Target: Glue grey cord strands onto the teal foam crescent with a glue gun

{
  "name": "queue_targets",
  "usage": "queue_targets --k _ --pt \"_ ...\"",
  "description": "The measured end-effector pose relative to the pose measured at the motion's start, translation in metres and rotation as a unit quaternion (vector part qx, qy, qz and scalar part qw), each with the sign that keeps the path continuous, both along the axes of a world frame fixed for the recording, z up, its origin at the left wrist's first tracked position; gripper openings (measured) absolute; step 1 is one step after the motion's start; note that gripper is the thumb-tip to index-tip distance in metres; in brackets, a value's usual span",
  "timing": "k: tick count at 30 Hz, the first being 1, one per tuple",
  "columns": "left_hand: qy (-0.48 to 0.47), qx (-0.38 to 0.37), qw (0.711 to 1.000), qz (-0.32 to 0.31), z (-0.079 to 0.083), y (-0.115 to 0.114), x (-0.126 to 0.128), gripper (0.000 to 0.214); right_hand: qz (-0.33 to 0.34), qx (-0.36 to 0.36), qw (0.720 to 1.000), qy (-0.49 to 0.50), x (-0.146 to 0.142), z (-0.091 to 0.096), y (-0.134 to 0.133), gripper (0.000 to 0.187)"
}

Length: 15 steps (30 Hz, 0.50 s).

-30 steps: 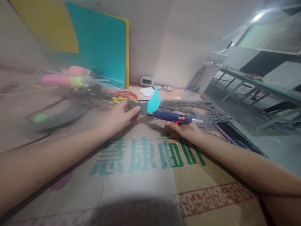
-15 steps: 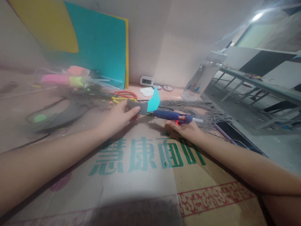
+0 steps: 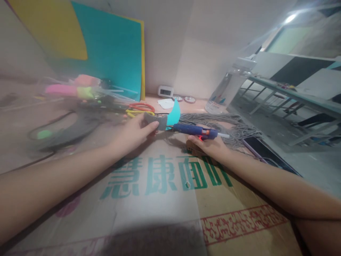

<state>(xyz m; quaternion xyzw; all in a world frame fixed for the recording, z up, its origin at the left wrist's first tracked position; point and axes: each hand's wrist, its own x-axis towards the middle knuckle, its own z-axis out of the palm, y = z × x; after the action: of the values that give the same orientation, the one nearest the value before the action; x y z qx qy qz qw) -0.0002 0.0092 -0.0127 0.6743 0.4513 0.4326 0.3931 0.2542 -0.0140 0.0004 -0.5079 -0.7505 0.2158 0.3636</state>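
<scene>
Between the thumb and fingers of my left hand (image 3: 141,129) is a small grey piece (image 3: 161,123), fuzzy or felt-like. A turquoise curved piece (image 3: 174,114) stands up from its right end; whether the two are joined I cannot tell. My right hand (image 3: 209,142) is wrapped round a blue hot glue gun (image 3: 188,129), held level, with a red light glowing below its body. A clear glue stick (image 3: 223,135) sticks out of its rear. The gun's metal nozzle points left and meets or nearly meets the grey piece's right edge.
Grey cord (image 3: 234,124) lies in a heap behind my right hand, near a phone (image 3: 269,156) and a clear bottle (image 3: 222,89). Scissors (image 3: 140,107) and a small digital clock (image 3: 165,91) are at the back. Printed cardboard (image 3: 160,213) covers the front.
Both hands keep nearly the same pose. The glue gun has dipped very slightly at its nozzle end, and the whole view has shifted a few pixels.
</scene>
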Motion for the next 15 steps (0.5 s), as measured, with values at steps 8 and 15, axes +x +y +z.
queue_targets --k 8,15 --pt "0.028 0.005 1.0 0.014 -0.0015 0.0008 -0.0015 0.033 0.002 0.006 1.0 0.002 0.0024 -0.0009 0.0007 0.023" --pt "0.009 -0.014 1.0 0.01 -0.0008 0.0004 -0.0002 0.034 -0.021 0.027 0.999 -0.024 0.0049 -0.0037 0.0036 0.026"
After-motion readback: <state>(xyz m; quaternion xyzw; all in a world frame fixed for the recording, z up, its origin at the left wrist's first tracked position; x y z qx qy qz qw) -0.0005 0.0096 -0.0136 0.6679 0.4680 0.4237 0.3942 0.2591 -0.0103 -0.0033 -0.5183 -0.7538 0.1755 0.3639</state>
